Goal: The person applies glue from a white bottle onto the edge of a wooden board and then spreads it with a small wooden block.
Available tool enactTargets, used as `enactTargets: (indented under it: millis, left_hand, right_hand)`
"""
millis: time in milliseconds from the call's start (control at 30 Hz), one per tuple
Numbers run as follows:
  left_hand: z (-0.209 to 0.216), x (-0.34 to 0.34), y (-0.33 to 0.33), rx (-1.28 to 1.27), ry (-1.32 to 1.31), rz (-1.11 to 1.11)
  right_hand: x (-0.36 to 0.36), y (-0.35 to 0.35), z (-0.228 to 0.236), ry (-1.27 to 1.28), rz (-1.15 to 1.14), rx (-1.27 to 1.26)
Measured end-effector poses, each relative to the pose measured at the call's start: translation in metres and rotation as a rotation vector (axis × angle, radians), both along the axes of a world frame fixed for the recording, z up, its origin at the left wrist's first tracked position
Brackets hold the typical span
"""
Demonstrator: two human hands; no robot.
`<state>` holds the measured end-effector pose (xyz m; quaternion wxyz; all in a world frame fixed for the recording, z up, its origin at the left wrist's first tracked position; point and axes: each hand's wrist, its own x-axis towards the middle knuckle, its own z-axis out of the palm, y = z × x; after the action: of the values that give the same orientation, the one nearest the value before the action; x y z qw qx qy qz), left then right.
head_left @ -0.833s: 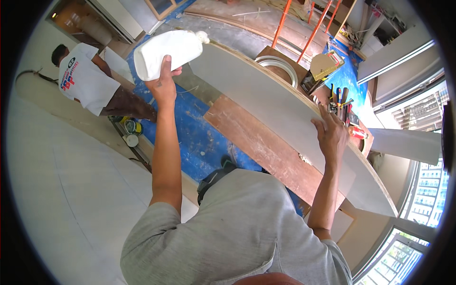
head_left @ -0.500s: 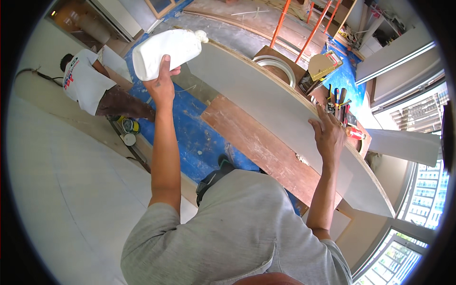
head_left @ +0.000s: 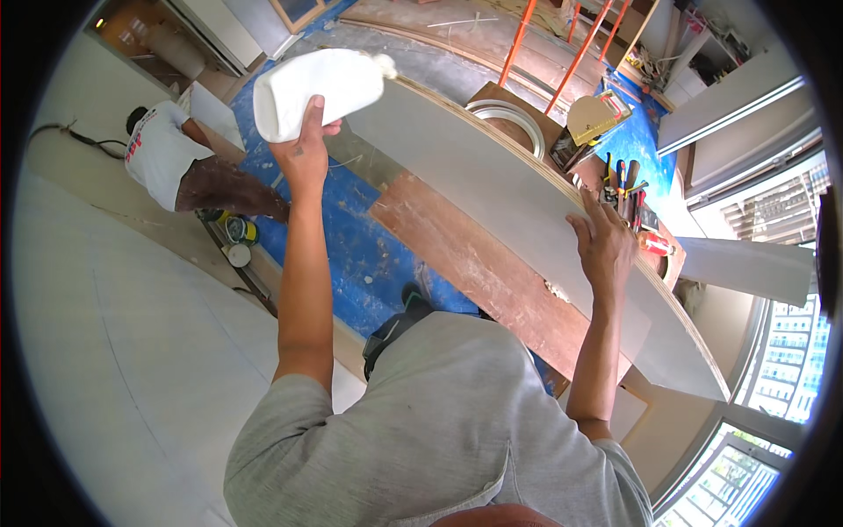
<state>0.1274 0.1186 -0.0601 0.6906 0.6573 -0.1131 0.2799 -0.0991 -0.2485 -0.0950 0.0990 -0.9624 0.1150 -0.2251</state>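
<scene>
A white plastic bottle [head_left: 312, 88] is gripped in my left hand [head_left: 306, 154], raised over the far left end of a long white board. The bottle lies tilted on its side, its crusted nozzle pointing right above the board's far edge. My right hand [head_left: 606, 241] rests with fingers stretched out near the far edge of the white board [head_left: 527, 224], whose layered wood edge shows. Just beyond those fingers several hand tools [head_left: 625, 184] stand together, beside a red-and-white bottle [head_left: 654, 243].
A brown plank [head_left: 474, 259] lies below the board, over blue floor sheeting [head_left: 351, 263]. At the left another person [head_left: 176, 158] bends forward near some tins [head_left: 239, 231]. Behind the board are a roll of white edging [head_left: 518, 119], a yellowish spreader [head_left: 597, 119] and orange ladder rails [head_left: 518, 44].
My left hand has shifted slightly right and up with the white bottle, which is turned a little more level. The other person bends lower. My right hand has barely moved.
</scene>
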Motion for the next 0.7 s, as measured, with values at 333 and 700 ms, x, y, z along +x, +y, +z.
enactTargets:
  millis: [333, 700]
  left_hand:
    - [0.008, -0.001, -0.005, 0.010, 0.007, 0.017]
    - [0.008, -0.002, -0.011, 0.042, -0.010, -0.056]
  right_hand:
    - [0.000, 0.001, -0.003, -0.014, 0.000, 0.000]
    - [-0.001, 0.001, -0.002, -0.029, 0.007, -0.014]
